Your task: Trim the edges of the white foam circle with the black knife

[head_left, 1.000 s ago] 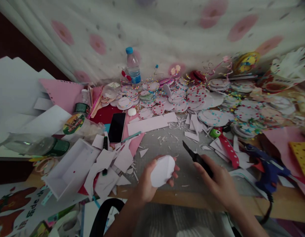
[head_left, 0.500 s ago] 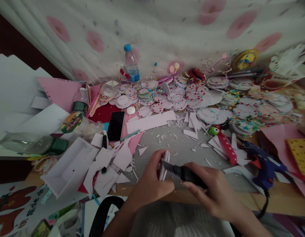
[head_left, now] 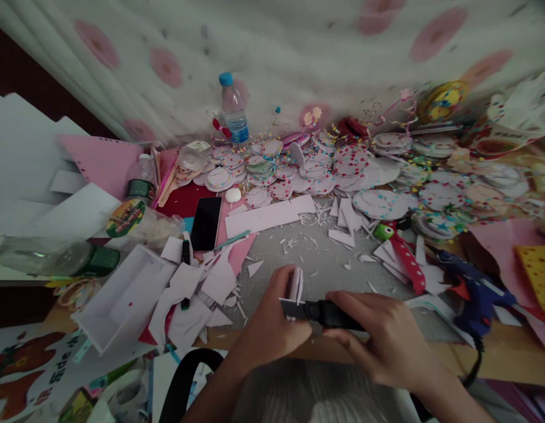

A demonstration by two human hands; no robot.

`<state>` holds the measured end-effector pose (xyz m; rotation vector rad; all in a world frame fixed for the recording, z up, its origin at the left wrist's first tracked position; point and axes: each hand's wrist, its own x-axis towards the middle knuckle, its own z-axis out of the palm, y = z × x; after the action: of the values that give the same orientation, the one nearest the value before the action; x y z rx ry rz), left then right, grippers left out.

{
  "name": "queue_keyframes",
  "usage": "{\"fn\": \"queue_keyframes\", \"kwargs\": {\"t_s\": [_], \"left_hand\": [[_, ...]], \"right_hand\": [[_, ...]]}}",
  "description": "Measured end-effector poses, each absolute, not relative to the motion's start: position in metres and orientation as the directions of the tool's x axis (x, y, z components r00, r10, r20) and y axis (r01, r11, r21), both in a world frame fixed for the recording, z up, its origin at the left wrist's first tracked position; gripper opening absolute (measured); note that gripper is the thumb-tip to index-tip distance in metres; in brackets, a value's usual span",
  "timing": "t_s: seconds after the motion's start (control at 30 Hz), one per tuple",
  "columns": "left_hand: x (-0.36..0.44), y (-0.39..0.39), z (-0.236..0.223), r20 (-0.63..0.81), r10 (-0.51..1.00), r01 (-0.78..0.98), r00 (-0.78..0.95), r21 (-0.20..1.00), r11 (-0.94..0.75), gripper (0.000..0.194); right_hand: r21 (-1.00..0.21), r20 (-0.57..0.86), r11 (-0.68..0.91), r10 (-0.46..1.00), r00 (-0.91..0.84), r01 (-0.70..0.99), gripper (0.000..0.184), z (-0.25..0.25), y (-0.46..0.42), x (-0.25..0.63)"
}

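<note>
Near the front edge of the desk, my left hand (head_left: 276,326) is closed round a small white foam-board piece (head_left: 297,283) held on its edge. It looks layered, with a thin dark line along it. My right hand (head_left: 382,335) grips a black utility knife (head_left: 331,314). The knife's blade points left and lies across the lower part of the white piece, close to my left fingers. Whether the blade is cutting in or only resting against it, I cannot tell. Below both hands is the grey cutting mat (head_left: 316,252), strewn with white shavings.
Decorated white discs (head_left: 316,170) are piled along the back near a water bottle (head_left: 234,111). A phone (head_left: 206,223), an open white box (head_left: 124,294) and board scraps (head_left: 219,282) lie left. A blue glue gun (head_left: 477,294) and a red dotted strip (head_left: 407,261) lie right.
The knife blade has moved down along the white piece, turning from a slant to nearly level. My right hand has shifted slightly with it, while my left hand keeps its place.
</note>
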<state>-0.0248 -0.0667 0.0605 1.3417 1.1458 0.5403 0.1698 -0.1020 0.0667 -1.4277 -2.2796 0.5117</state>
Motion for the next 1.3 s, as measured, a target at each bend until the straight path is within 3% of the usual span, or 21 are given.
{"fn": "queue_keyframes", "kwargs": {"t_s": [0.3,0.47,0.63,0.73,0.83,1.03,1.3], "left_hand": [[-0.024,-0.067,0.051,-0.346,0.851,0.258,0.395,0.931,0.258,0.063],[-0.038,-0.073,0.058,-0.411,0.778,0.123,0.475,0.906,0.404,0.065],[-0.041,-0.069,0.046,-0.363,0.774,-0.138,0.519,0.858,0.495,0.057],[-0.035,-0.067,0.039,-0.307,0.746,-0.330,0.591,0.751,0.571,0.049],[-0.029,-0.066,0.039,-0.316,0.727,-0.456,0.609,0.611,0.647,0.058],[-0.029,-0.064,0.045,-0.388,0.699,-0.494,0.601,0.508,0.706,0.057],[-0.026,-0.066,0.043,-0.318,0.718,-0.562,0.619,0.459,0.688,0.054]], "right_hand": [[-0.466,0.156,0.363,0.931,-0.329,0.807,0.034,0.047,-0.098,0.175],[-0.317,0.191,-0.053,0.974,0.119,0.947,0.053,0.022,-0.087,0.206],[-0.475,0.062,-0.029,0.996,0.066,0.880,0.050,0.016,-0.092,0.205],[-0.562,0.012,-0.024,0.999,0.037,0.827,0.044,0.020,-0.097,0.192],[-0.616,-0.010,-0.031,0.999,0.031,0.787,0.041,0.023,-0.098,0.186],[-0.649,-0.031,-0.069,0.997,0.064,0.758,0.041,0.019,-0.104,0.191],[-0.684,-0.021,-0.069,0.997,0.076,0.726,0.041,0.017,-0.114,0.191]]}}
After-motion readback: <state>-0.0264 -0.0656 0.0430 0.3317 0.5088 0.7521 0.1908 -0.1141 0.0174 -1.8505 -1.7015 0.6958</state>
